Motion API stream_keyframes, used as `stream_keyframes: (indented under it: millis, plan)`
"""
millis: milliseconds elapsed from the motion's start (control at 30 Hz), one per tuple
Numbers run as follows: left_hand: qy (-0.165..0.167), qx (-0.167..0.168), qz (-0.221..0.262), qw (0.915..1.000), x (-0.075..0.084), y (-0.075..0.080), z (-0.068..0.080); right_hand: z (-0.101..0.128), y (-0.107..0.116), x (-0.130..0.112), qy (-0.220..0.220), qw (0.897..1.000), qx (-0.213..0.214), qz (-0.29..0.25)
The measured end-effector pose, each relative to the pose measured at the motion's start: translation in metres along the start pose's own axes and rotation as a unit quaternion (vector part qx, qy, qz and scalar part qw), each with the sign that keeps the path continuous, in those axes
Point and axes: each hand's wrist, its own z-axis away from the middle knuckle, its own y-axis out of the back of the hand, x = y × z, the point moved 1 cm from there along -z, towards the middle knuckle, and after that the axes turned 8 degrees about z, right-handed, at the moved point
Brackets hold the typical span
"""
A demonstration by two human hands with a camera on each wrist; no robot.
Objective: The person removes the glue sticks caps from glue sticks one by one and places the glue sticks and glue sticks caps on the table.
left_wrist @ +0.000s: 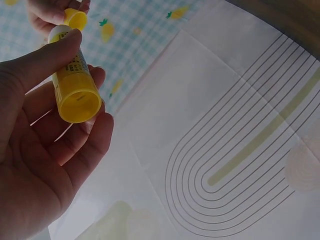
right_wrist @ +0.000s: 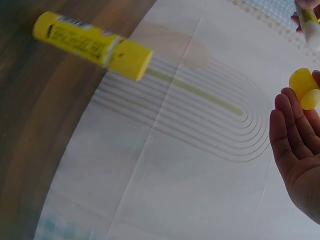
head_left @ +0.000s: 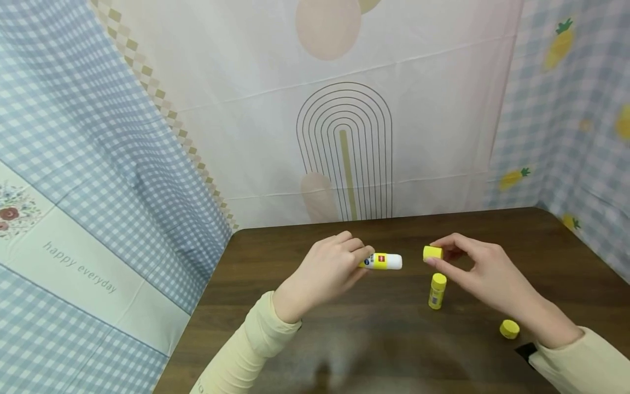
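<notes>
My left hand [head_left: 325,268] grips a glue stick [head_left: 381,261] with a yellow-and-white label, its bare white end pointing right. In the left wrist view, the yellow base of that stick [left_wrist: 78,105] faces the camera, with thumb and fingers around it. Between thumb and fingertips, my right hand [head_left: 487,268] pinches a yellow cap [head_left: 432,253], held apart from the white end. Below this cap, a second glue stick [head_left: 437,293] stands upright on the table with its yellow cap on; it also shows large in the right wrist view.
A short, round yellow piece [head_left: 509,329] is on the dark wooden table [head_left: 394,345], close to my right wrist. Behind the table's far edge hangs a pale cloth [head_left: 433,137] with an arch pattern. Blue checked curtains [head_left: 162,180] flank both sides.
</notes>
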Motion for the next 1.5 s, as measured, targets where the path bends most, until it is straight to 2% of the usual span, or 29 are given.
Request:
stream_keyframes:
  millis: [200, 467, 600, 733, 933, 1067, 1233, 1500]
  plan:
    - [0.007, -0.003, 0.0, 1.0, -0.004, -0.002, 0.004, 0.011, 0.008, 0.019, -0.045, 0.999, -0.023, 0.012]
    - [0.019, -0.007, 0.003, 0.9998, -0.007, -0.002, 0.008, 0.022, 0.022, 0.046, -0.098, 0.995, -0.012, 0.033]
    - [0.025, -0.012, -0.001, 0.9996, -0.009, -0.001, 0.01, 0.026, 0.024, 0.059, -0.089, 0.994, 0.003, 0.065]
    - [0.03, -0.015, -0.003, 0.9994, -0.01, 0.0, 0.012, 0.029, 0.022, 0.073, -0.078, 0.993, -0.004, 0.09]
    - [0.032, -0.016, 0.003, 0.9994, -0.011, -0.002, 0.013, 0.035, 0.017, 0.089, -0.077, 0.988, -0.041, 0.126]
    - [0.035, -0.018, 0.007, 0.9992, -0.011, -0.003, 0.014, 0.038, 0.011, 0.097, -0.081, 0.983, -0.088, 0.138]
    - [0.037, -0.016, 0.009, 0.9992, -0.011, -0.003, 0.014, 0.042, 0.0, 0.107, -0.099, 0.973, -0.174, 0.114]
    - [0.042, -0.014, 0.014, 0.9989, -0.011, -0.004, 0.016, 0.054, -0.02, 0.125, -0.101, 0.961, -0.235, 0.101]
